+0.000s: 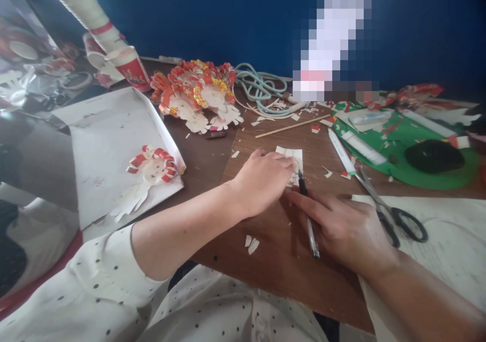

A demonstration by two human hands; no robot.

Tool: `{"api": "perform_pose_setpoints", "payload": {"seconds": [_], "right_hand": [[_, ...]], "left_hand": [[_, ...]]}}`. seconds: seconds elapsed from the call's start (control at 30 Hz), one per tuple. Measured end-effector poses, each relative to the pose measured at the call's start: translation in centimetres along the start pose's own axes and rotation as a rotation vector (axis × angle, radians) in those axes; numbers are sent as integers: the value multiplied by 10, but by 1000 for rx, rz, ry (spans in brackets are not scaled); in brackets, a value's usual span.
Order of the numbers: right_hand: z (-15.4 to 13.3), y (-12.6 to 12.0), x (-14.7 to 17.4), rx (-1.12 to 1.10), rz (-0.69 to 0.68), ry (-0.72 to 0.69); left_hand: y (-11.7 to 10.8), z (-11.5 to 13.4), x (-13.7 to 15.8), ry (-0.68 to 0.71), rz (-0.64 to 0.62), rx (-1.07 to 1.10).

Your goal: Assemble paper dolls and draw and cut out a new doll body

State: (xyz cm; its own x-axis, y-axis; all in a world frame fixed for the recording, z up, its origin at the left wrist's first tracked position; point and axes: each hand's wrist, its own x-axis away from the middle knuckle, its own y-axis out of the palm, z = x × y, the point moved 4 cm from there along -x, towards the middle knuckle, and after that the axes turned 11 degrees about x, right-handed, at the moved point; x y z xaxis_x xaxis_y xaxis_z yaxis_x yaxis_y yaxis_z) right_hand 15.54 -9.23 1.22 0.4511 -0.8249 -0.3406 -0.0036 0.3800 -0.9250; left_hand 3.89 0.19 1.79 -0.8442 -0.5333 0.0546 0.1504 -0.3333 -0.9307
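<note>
A small white piece of paper (297, 156) lies on the brown table, with faint curved lines on it. My left hand (261, 180) rests flat over the paper, fingers stretched out and covering most of it. In my right hand (337, 220) is a pen (311, 233) with a dark front end and a clear barrel. Its tip points at the paper's right side, close to my left fingertips. Scissors with black handles (383, 205) lie partly behind my right hand, their blades closed or nearly so.
Paper-craft figures with red and yellow rings (205, 91) are piled at the back, beside a pale blue cable (261, 86). A white box lid (102, 150) holds another figure. Right are green paper (436, 180), a marker (340, 152) and a white sheet (455, 230). A stick (292, 126) and scraps lie about.
</note>
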Motion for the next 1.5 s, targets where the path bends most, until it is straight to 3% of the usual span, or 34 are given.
{"api": "perform_pose_setpoints", "payload": {"seconds": [0.17,0.33,0.57,0.67,1.5], "right_hand": [[4,0,5,-35,25,2],[10,-10,6,-91,247,45],[19,-7,2,-424,210,374],[22,-2,3,-458,180,451],[9,5,-9,-372,65,399]], "left_hand": [[1,-1,0,12,-7,-21],[-1,-1,2,20,-23,-31],[-1,-5,0,-9,-26,6],[0,-7,-1,-2,-22,14],[-1,-6,1,-2,1,12]]}}
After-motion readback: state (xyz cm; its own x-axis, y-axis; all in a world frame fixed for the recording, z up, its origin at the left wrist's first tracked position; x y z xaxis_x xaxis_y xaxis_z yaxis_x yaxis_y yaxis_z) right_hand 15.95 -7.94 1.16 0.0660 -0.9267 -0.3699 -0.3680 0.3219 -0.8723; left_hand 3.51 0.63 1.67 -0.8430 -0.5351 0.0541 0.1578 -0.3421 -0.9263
